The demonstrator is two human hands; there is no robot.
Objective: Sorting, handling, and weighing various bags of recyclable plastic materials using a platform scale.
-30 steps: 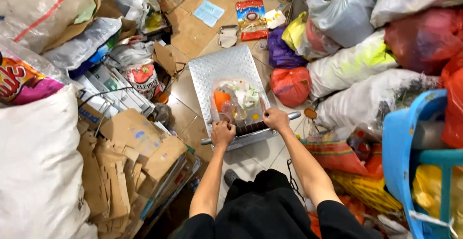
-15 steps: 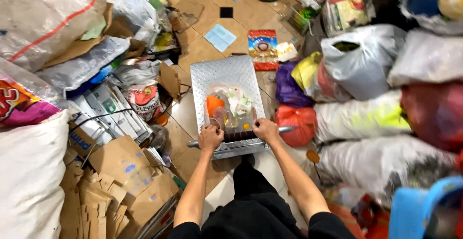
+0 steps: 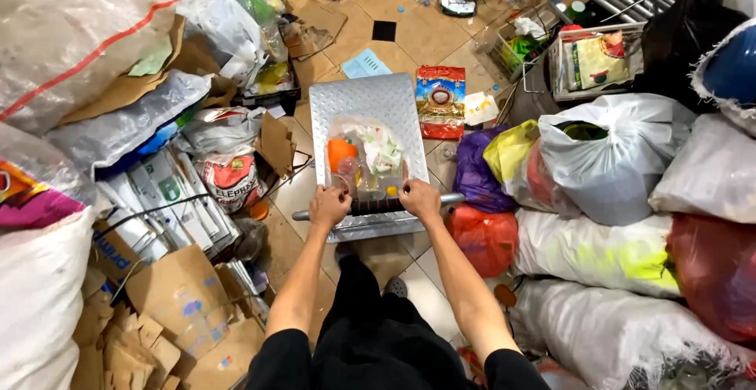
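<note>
1. 2 hands are seen at the handle bar of a metal cart, viewed from above.
2. The left hand is clenched around the left part of the bar.
3. The right hand is clenched around the right part of the bar, and a dark grip section is left bare between the 2 hands.
4. A clear plastic bag filled with mixed items, an orange piece among them, is carried on the cart's ribbed platform, just ahead of the hands.
5. The cart is placed on a tiled floor, with its far end pointed away from the person.
6. A red snack packet is seen on the floor, just beside the cart's right edge.
7. Flattened cardboard and bundled papers are piled to the left.
8. Filled sacks are heaped to the right, among them a white bag, a purple bag and a red bag.
</note>
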